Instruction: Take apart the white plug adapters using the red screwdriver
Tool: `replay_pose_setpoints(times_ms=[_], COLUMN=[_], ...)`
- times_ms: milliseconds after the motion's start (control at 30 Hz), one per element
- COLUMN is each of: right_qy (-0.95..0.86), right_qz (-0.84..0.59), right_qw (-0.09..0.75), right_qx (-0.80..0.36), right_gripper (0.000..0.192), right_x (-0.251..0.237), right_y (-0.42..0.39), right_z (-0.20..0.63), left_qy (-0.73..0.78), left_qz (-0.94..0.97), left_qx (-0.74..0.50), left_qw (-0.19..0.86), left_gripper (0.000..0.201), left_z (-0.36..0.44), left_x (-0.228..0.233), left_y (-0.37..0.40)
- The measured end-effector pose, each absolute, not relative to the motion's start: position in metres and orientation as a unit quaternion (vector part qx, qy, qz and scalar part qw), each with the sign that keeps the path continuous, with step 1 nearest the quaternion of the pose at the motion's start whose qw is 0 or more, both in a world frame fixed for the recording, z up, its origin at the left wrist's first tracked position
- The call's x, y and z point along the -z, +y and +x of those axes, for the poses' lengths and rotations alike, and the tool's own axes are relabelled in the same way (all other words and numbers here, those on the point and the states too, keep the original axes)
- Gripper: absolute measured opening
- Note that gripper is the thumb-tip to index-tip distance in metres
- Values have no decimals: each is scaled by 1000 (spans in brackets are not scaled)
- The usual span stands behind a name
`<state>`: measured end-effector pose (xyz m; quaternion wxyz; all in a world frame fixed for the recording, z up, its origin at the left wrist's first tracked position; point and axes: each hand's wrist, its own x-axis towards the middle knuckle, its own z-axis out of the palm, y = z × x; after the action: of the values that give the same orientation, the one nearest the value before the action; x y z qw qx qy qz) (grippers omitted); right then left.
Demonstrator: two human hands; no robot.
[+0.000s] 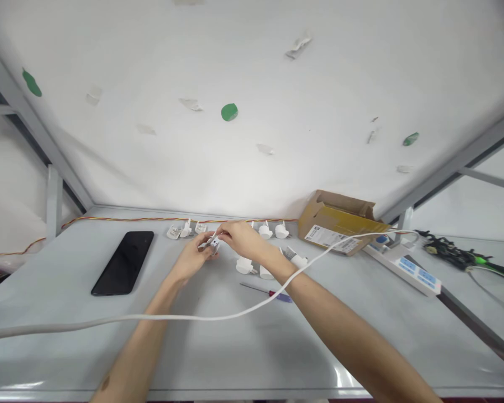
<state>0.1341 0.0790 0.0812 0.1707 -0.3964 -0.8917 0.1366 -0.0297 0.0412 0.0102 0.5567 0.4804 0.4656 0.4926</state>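
Observation:
My left hand (192, 257) grips a small white plug (214, 244) above the middle of the table. The fingers of my right hand (239, 238) are pinched together at the plug's upper side; whether they hold a separate piece of it is too small to tell. Several white plugs stand behind my hands, one (265, 230) just past my right wrist. Closer in, another white plug (245, 265) lies below my right hand, and more are partly hidden by my right forearm. A screwdriver (279, 295) with a red and purple handle lies in front of them.
A black phone (124, 263) lies at the left. On the right are an opened cardboard box (340, 224), a power strip (407, 271) and a bundle of black cable ties (449, 252). A white cable (218, 318) crosses over both forearms; a thin twisted wire (130, 219) runs along the back edge.

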Motion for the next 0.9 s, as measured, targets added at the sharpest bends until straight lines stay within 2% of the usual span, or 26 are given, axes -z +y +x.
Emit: replay_pose_setpoints(times_ms=[167,333,433,600,800,900], right_qy=[-888,-889,-885,-841,-866,-882], right_qz=[-440,-444,-450,-511,-472,-442], right_qw=[120,112,119,172,151,146], right_qx=[-55,-17,-21,-36,-68,-71], right_gripper=[16,16,16,28,23,32], right_x=[-81,-77,-75,-72,-50,-37], right_y=[74,70,69,70,79,83], right_z=[131,128,125,117,102,89], left_qy=[466,473,481,502,489,475], left_qz=[486,497,491,441,324,301], left_qx=[-489,-485,-499,-570,-666,-681], left_qw=[555,542,528,478,460,469], left_gripper=[45,43,41,37,34,33], left_z=[-30,-33,-33,-38,-49,-50], left_x=[-8,0,0,-13,-20,-18], left_y=[43,46,46,45,47,47])
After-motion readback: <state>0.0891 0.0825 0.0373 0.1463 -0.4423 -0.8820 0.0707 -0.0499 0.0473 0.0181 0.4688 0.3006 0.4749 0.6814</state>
